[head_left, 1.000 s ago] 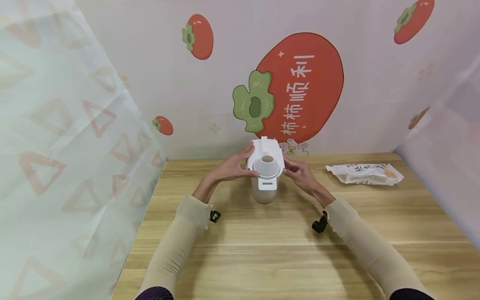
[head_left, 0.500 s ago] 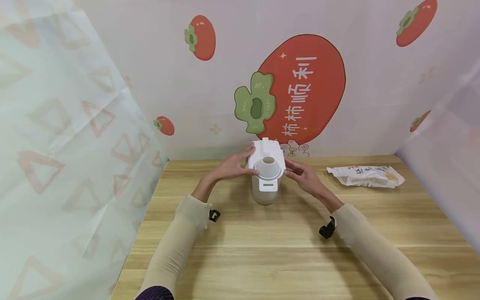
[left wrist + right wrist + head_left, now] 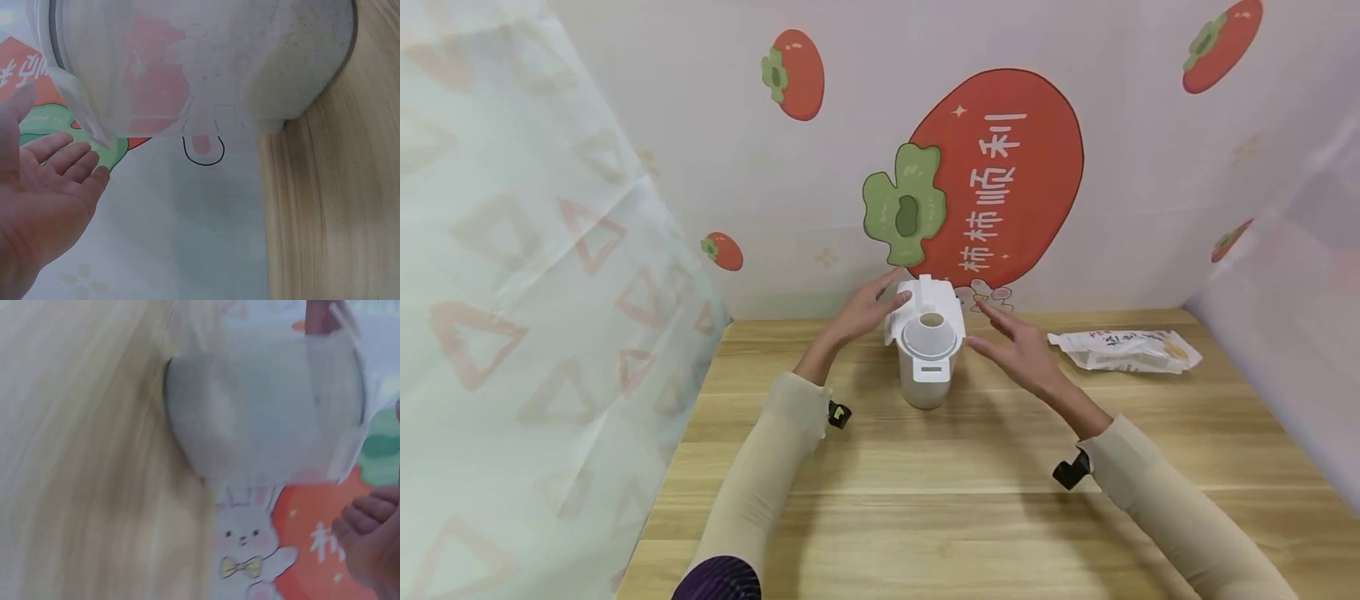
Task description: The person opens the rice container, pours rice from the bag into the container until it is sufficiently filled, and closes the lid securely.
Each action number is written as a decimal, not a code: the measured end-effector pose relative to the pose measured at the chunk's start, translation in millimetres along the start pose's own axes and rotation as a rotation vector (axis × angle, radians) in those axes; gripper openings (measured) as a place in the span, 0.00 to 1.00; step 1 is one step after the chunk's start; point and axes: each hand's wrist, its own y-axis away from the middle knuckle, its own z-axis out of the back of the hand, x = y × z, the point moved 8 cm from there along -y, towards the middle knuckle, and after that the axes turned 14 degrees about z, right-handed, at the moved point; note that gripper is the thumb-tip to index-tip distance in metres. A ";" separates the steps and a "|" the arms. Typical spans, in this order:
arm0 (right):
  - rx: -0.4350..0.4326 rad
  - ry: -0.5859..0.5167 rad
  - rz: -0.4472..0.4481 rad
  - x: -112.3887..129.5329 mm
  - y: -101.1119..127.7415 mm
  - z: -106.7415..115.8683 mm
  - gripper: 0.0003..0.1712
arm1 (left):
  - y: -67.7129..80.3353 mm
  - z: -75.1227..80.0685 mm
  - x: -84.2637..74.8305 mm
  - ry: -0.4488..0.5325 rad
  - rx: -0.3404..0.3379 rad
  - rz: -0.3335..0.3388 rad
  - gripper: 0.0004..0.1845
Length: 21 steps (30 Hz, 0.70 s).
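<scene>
A white translucent container [image 3: 925, 367] with a white lid [image 3: 928, 321] and a round spout opening stands on the wooden table [image 3: 925, 500] near the back wall. My left hand [image 3: 868, 307] hovers at the lid's left rear corner with straight fingers; the thumb is close to the lid's edge, and whether it touches is unclear. In the left wrist view the left hand [image 3: 44, 194] lies flat beside the container [image 3: 206, 62]. My right hand [image 3: 1011, 346] is held flat, a little to the right of the container and apart from it. The right wrist view is blurred: container [image 3: 269, 412], right hand [image 3: 375, 544].
A white printed bag [image 3: 1123, 348] lies on the table at the back right. A backdrop with a large red persimmon picture [image 3: 1000, 175] closes off the rear, and pale patterned sheets [image 3: 535, 275] hang on both sides. Bare tabletop lies in front of the container.
Both hands have come off the lid's sides. The right hand drew back to the right and spread flat; the left hand lifted toward the lid's rear corner. The container stays put.
</scene>
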 end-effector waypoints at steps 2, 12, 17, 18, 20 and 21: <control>0.003 0.080 -0.005 10.0 -1.8 0.6 0.48 | -4.6 -0.3 0.5 0.004 -0.001 0.004 0.39; -0.026 0.273 0.246 65.6 -19.0 -23.2 0.51 | -19.3 -3.3 7.0 0.014 0.019 0.020 0.36; -0.043 0.330 0.271 78.0 -23.7 -34.5 0.48 | -22.0 -5.8 8.6 -0.016 0.018 0.019 0.34; -0.048 0.339 0.261 78.2 -24.1 -35.7 0.48 | -22.4 -6.7 8.5 -0.021 0.020 0.020 0.34; -0.054 0.357 0.237 78.1 -24.5 -37.4 0.48 | -23.4 -8.1 8.7 -0.027 0.021 0.026 0.34; -0.056 0.361 0.226 77.8 -24.7 -38.2 0.49 | -24.0 -8.6 9.0 -0.025 0.021 0.029 0.33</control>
